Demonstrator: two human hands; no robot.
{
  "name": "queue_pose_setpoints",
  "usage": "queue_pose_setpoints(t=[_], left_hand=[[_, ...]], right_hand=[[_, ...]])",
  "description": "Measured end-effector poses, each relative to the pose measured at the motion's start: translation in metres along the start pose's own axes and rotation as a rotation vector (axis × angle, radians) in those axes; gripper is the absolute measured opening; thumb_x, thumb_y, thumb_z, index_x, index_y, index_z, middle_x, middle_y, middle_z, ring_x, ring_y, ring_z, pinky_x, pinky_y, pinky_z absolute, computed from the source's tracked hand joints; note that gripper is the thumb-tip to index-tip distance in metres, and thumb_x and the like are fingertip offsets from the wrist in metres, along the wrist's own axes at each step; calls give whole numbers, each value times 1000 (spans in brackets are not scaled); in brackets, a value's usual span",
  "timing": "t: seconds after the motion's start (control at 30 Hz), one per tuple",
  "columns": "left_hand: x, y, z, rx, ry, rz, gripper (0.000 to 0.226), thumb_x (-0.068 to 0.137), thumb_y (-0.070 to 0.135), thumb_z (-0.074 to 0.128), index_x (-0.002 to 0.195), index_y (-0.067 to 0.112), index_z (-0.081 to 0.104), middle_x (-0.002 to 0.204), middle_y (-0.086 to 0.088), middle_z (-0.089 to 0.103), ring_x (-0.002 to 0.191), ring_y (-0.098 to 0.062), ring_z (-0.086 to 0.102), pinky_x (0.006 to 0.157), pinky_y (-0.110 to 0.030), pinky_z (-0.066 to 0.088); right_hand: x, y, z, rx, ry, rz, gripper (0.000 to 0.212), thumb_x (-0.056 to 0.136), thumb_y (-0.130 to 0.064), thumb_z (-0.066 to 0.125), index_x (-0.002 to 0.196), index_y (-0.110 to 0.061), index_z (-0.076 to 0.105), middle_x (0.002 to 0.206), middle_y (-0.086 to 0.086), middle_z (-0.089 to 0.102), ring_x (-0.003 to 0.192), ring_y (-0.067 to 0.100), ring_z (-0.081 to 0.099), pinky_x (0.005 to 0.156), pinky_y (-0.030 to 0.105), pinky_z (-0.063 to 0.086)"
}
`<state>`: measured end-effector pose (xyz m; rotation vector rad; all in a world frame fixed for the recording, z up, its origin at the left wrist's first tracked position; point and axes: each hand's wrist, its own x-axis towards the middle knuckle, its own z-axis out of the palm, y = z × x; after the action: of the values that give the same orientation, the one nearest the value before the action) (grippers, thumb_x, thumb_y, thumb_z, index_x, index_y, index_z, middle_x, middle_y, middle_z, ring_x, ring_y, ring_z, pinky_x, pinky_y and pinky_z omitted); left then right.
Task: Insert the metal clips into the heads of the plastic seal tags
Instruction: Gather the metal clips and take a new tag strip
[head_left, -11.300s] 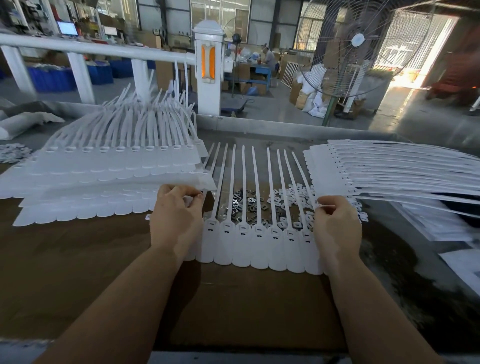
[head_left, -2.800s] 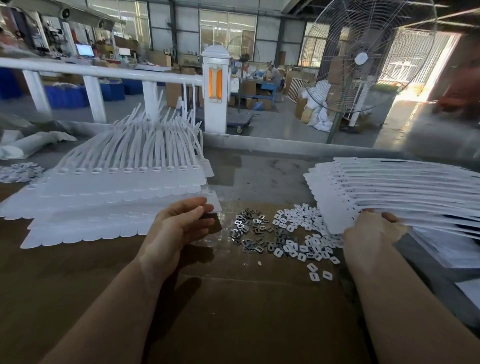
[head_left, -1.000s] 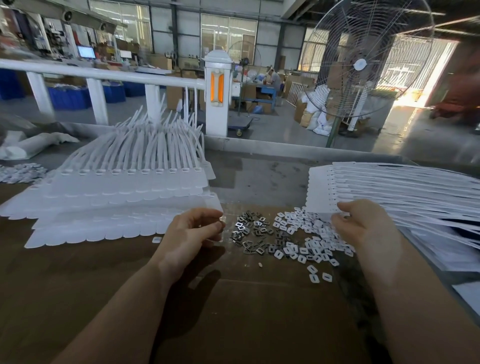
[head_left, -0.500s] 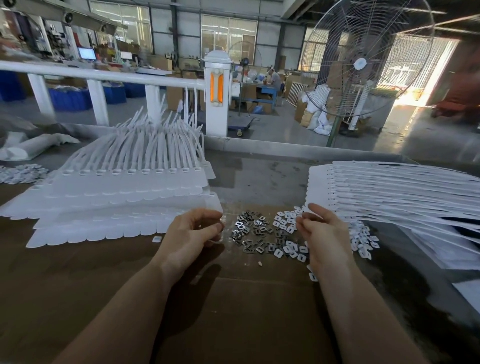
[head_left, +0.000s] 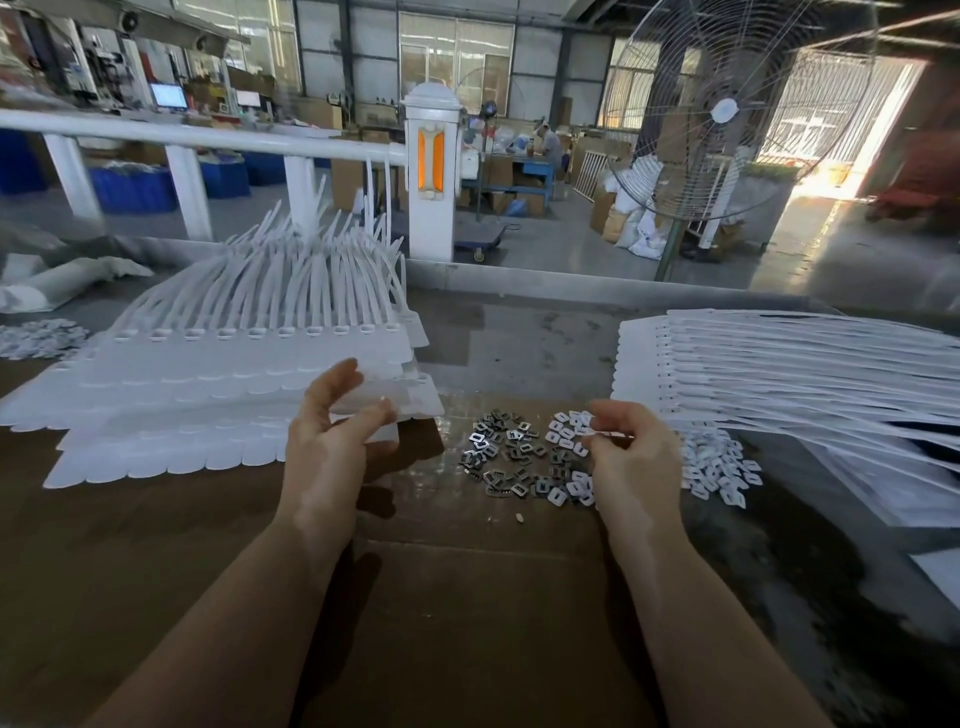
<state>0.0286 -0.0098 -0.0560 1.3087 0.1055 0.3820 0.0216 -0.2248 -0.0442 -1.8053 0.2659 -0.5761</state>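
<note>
A heap of small dark metal clips lies on the brown cardboard between my hands, and white plastic pieces spread out to its right. My right hand hovers over the heap's right edge with its fingertips curled together, pinching small pieces from it. My left hand is raised in front of the left stack of white seal tags, fingers spread and relaxed, holding nothing. A second stack of seal tags lies on the right, its tails pointing right.
The cardboard sheet covers the table in front of me. A grey raised ledge runs along the far side, with a white railing post behind it. More white pieces lie far left, and a large fan stands beyond.
My right hand left the right tag stack, came down on the clip heap, and now lifts with its fingertips pinched. My left hand opened its fingers and rose slightly.
</note>
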Motion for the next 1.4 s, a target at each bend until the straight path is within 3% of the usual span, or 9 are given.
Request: queue_pose_setpoints(t=[0.1,0.27,0.33,0.47,0.57,0.73,0.87,1.1,1.4], left_hand=[[1,1,-1,9,0,6,53,84,15,65,123,48,49,129,17,48,77,-3,68,81,-36,51],[-3,2,1,43,28,28,63,85,18,67,133,48,38,121,26,44,71,1,67,69,-24,46],[-4,4,1,19,33,26,65,85,17,66,135,47,37,118,28,44,72,0,67,70,-25,46],[-4,9,1,-66,31,9,69,84,9,65,138,40,37,135,14,40,73,4,66,85,-36,48],[-2,12,0,-141,38,-2,66,82,5,64,136,36,41,138,10,42,97,-7,64,78,-31,51],[-3,12,1,-159,48,11,56,83,5,62,128,35,45,135,7,44,110,-21,59,78,-32,49],[-3,9,0,-119,85,16,48,84,10,63,122,35,51,132,7,48,101,-20,61,82,-34,50],[-2,3,1,21,152,19,43,87,14,63,123,34,51,127,11,49,104,-22,58,72,-26,46],[-3,6,4,188,217,46,54,89,9,60,134,30,39,131,12,40,100,-31,58,63,-22,43]], right_hand=[[-2,-1,-1,-24,-6,-9,31,85,6,53,94,-23,62,86,-15,57,84,2,55,72,17,43],[-3,0,0,-58,-17,-12,30,86,5,53,89,-24,62,85,-17,57,80,-5,51,67,8,37],[-3,0,1,-74,-16,-11,30,85,5,53,88,-23,63,88,-11,60,82,0,53,72,13,40],[-3,0,2,-81,-6,3,30,85,4,53,86,-23,66,89,-8,61,89,12,58,82,32,49],[-3,1,2,-80,-7,9,32,85,4,53,84,-25,65,87,-10,60,87,18,59,78,36,51],[-5,-1,2,-83,-7,12,33,86,3,54,81,-28,65,95,-2,64,91,17,59,85,38,51],[-5,-2,2,-83,-10,20,33,86,3,53,81,-27,65,96,0,64,93,20,60,88,41,50],[-4,-1,1,-67,-15,35,34,86,3,54,80,-28,65,91,1,65,84,21,59,81,37,50],[-2,0,2,-55,-22,35,31,86,2,53,83,-26,67,90,1,65,74,19,53,71,34,48]])
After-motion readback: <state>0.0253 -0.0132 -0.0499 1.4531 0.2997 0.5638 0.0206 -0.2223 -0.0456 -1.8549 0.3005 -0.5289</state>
